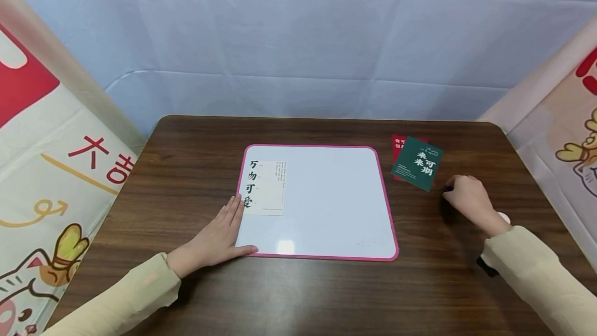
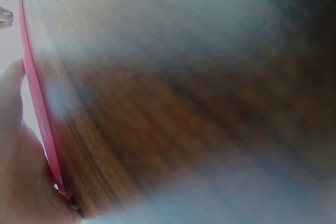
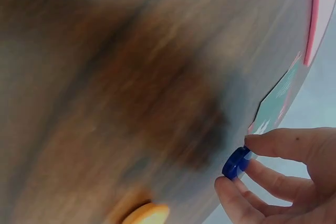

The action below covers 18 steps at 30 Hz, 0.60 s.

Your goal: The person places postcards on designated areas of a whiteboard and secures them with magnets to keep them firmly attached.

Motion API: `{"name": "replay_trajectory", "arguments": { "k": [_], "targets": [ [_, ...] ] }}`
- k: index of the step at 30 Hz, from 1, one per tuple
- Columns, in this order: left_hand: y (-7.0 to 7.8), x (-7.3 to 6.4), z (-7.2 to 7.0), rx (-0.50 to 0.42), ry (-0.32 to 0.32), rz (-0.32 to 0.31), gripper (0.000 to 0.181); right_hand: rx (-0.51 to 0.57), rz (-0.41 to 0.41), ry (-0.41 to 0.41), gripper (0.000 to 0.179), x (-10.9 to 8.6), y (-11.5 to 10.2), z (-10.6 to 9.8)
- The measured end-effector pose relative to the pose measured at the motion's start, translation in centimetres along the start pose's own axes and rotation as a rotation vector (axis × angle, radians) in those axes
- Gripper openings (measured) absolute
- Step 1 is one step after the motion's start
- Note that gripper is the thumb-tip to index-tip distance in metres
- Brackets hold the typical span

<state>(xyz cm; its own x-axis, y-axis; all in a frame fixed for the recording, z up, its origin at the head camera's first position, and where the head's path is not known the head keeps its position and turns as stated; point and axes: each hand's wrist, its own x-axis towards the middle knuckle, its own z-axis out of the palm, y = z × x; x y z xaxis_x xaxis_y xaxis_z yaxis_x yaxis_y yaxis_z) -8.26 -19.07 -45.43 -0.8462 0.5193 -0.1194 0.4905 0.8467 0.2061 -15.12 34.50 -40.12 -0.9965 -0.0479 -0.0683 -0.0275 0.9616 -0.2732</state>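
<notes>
A whiteboard (image 1: 333,201) with a pink frame lies flat on the brown table. On its left part rests a cream card (image 1: 272,188) with black characters. My left hand (image 1: 218,235) lies with straight fingers along the board's left edge, fingertips at the card's side and thumb over the lower frame. To the right of the board, my right hand (image 1: 468,198) pinches a blue round magnet (image 3: 237,162) between thumb and fingers, just above the table. The magnet is mostly hidden by the hand in the head view.
A green card (image 1: 417,165) overlaps a red card (image 1: 400,143) right of the board. An orange-edged disc (image 3: 147,214) lies near the right hand. A pale cloth (image 1: 298,40) hangs behind the table (image 1: 200,134), with printed cloths at both sides.
</notes>
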Motion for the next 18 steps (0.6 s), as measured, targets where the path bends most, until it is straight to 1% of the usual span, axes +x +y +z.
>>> {"name": "replay_trajectory", "arguments": {
  "k": [8, 18],
  "targets": [
    [0.0, 0.0, 0.0, 0.0, -0.007, -0.005, 0.11, 0.012, -0.008, -0.009, 0.026, 0.4, -1.8, 0.1],
    [0.1, 0.0, 0.0, 0.001, -0.008, -0.005, 0.11, 0.0, -0.077, 0.03, 0.02, 0.9, -4.0, 0.0]
  ]
}}
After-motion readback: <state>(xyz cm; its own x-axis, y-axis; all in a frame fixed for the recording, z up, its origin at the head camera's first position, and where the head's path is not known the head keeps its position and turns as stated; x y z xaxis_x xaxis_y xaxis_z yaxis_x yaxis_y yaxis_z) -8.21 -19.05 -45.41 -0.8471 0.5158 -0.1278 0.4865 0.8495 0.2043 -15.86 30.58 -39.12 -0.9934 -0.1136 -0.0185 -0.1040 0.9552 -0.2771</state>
